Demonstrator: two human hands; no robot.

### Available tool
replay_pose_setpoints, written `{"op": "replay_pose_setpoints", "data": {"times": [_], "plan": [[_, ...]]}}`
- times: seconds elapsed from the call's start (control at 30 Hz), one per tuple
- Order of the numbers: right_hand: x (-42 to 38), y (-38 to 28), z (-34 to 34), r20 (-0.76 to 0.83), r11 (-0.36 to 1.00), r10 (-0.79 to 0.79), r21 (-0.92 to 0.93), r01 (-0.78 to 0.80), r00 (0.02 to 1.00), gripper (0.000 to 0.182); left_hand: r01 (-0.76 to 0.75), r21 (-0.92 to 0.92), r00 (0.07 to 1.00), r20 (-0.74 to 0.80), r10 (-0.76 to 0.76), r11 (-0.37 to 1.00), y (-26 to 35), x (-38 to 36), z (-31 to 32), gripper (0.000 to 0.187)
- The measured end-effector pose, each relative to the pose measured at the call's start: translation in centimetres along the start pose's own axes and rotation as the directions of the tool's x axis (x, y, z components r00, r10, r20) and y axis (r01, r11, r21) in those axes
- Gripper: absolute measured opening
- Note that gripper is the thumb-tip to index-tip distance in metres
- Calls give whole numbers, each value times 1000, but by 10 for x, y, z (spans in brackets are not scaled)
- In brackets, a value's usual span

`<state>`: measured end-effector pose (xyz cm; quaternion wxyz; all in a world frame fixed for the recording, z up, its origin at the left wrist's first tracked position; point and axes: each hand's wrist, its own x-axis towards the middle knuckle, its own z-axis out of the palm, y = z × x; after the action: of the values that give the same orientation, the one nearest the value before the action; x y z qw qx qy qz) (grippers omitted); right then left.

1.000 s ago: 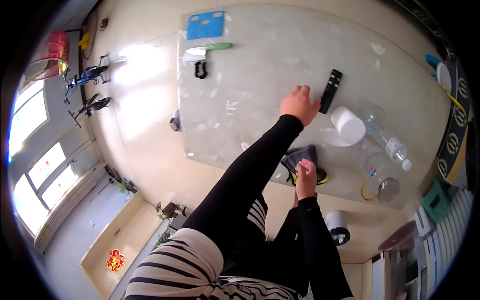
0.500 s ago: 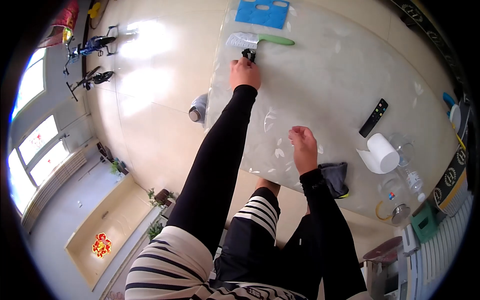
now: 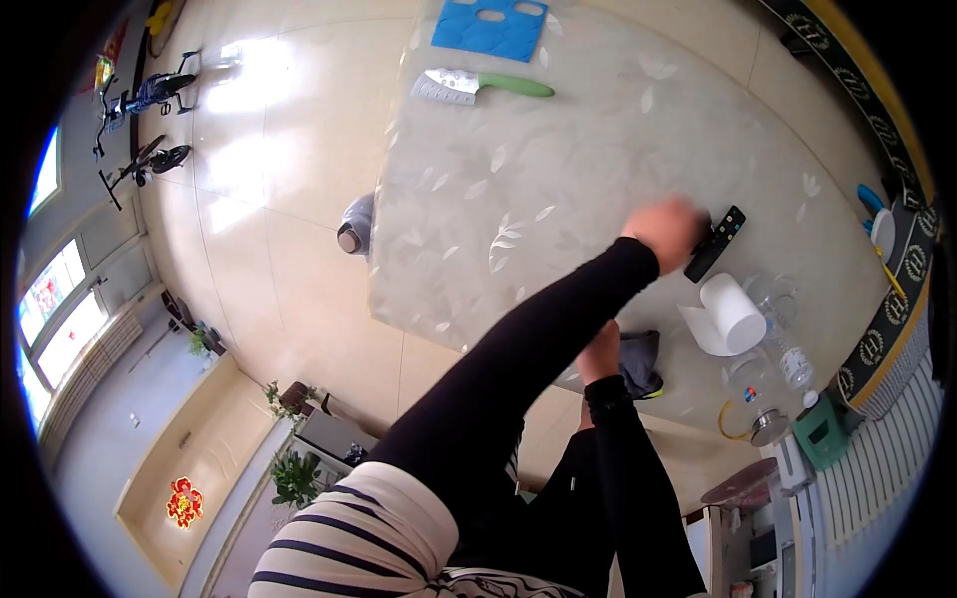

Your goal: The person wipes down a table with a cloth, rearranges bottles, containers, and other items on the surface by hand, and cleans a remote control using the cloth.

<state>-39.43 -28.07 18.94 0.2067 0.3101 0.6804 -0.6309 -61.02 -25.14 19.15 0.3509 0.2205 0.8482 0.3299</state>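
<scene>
My left hand point(image 3: 666, 234), blurred by motion, is over the table point(image 3: 578, 149), just left of the black remote point(image 3: 716, 244). A small dark object point(image 3: 704, 227) shows at its fingertips, too smeared to make out. My right hand point(image 3: 600, 357) is near the table's front edge, beside a dark grey cloth point(image 3: 640, 364); its fingers are hidden behind my left sleeve. A knife point(image 3: 449, 87) with a green handle lies at the far left of the table, below a blue mat point(image 3: 488, 28) with cut-out holes.
A paper roll point(image 3: 736, 317), clear bottles point(image 3: 796, 367) and a glass jug point(image 3: 758, 399) stand at the right side of the table. A green stool point(image 3: 820, 431) is beyond them. A grey object point(image 3: 357, 224) is beside the table's left edge.
My left hand has moved from beside the knife to the remote, and the black object near the knife is gone from there. The left arm now crosses in front of my right hand.
</scene>
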Motion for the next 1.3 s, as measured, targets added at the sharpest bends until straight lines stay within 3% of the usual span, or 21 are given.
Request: {"op": "replay_pose_setpoints", "data": {"times": [0.03,0.1,0.17,0.2,0.23,0.27,0.3,0.37,0.5,0.57,0.63,0.7,0.73,0.77,0.83,0.93,1.03,1.13,1.17,1.23,1.3], "plan": [[2,-8,-7,-38,997,66,51,-64,997,34,8,-6,996,-86,-8,1000,-5,-2,-9,18],[3,-3,-19,-88,984,163,84,-155,983,31,52,198,893,-448,43,979,-46,5,-22,32],[2,-11,-29,-112,978,196,91,-186,974,32,218,383,793,-606,67,898,-90,7,-70,48],[2,-12,-32,-127,973,206,128,-190,970,32,285,451,785,-616,64,846,-113,6,-95,52],[2,-12,-35,-141,967,218,164,-194,966,31,373,515,805,-594,7,771,-121,1,-119,41],[2,-10,-36,-140,970,207,156,-185,968,30,370,596,853,-522,-6,712,-134,1,-136,34],[0,-4,-35,-143,973,200,145,-179,969,29,353,671,895,-446,-26,652,-148,3,-149,26],[-8,-1,-38,-150,978,187,125,-169,971,28,202,788,934,-334,128,582,-162,6,-161,16],[-24,-4,-35,-132,980,166,127,-150,977,30,85,877,957,-205,208,473,-138,20,-181,15],[-27,-8,-38,-102,978,173,134,-159,980,30,128,764,915,-337,222,633,-81,25,-193,15],[-33,-19,-45,-75,973,204,121,-195,976,29,57,578,856,-447,258,814,-15,28,-203,20],[-35,-13,-46,-101,970,214,141,-199,971,31,-4,248,820,-554,145,969,33,35,-195,31],[-35,-11,-47,-104,967,221,151,-205,970,32,-46,29,854,-518,54,999,40,46,-181,33],[-36,-9,-48,-106,964,228,162,-209,968,33,-70,-191,889,-458,-26,979,44,59,-164,35],[-38,-15,-56,-96,960,236,178,-217,967,34,25,-635,950,-225,-216,772,57,86,-112,37],[-43,-13,-67,-116,954,245,209,-217,963,35,160,-806,963,0,-270,570,78,115,-28,43],[-46,-6,-82,-97,940,287,219,-261,953,32,256,-678,959,89,-269,689,82,137,24,43],[-50,3,-89,-120,916,276,332,-224,954,32,204,-290,976,-15,-218,935,80,144,46,42],[-51,6,-91,-135,930,281,281,-236,950,31,158,-52,978,-131,-163,986,74,148,53,47],[-50,13,-90,-127,951,264,201,-235,956,29,166,261,981,-139,-133,951,92,134,42,53],[-50,20,-83,-90,944,251,244,-223,964,25,141,354,982,-165,-86,925,99,117,22,55]]}}
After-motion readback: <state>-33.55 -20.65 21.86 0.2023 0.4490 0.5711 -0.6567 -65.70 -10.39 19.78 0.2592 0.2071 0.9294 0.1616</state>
